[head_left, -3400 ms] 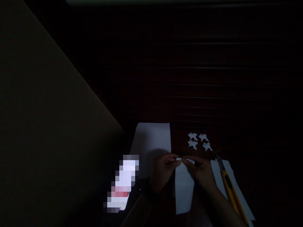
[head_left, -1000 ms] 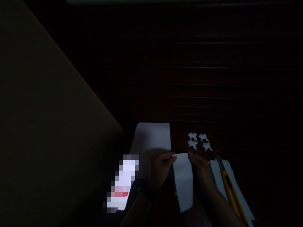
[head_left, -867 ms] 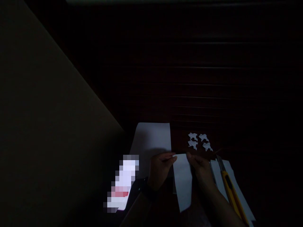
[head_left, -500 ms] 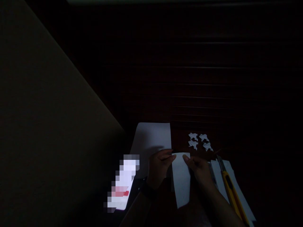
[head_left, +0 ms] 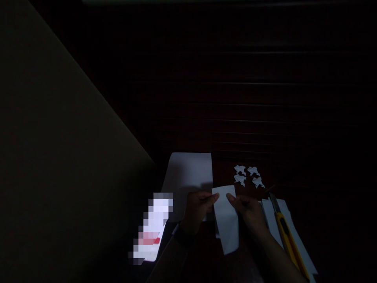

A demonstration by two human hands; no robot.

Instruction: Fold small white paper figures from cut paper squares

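A strip of white paper (head_left: 226, 220) hangs between my two hands, its lower end curling toward me. My left hand (head_left: 200, 208) pinches its upper left edge, thumb on the face that shows. At the upper right edge, my right hand (head_left: 249, 210) pinches it the same way. The fingers behind the paper are hidden. Part of another paper layer shows behind the strip's left side. Beyond my right hand lie several small folded paper figures (head_left: 240, 180), grouped on the dark surface.
A large white sheet (head_left: 191, 169) lies behind my left hand. A lit phone (head_left: 153, 232), its screen blurred out, is at the left. On the right, a yellow box cutter (head_left: 287, 239) with its blade out rests on white paper strips (head_left: 297, 228). A pale wall (head_left: 59, 157) slants along the left.
The paper strip has risen slightly, and its lower end has swung a little to the right. Both hands keep their pinch on it.
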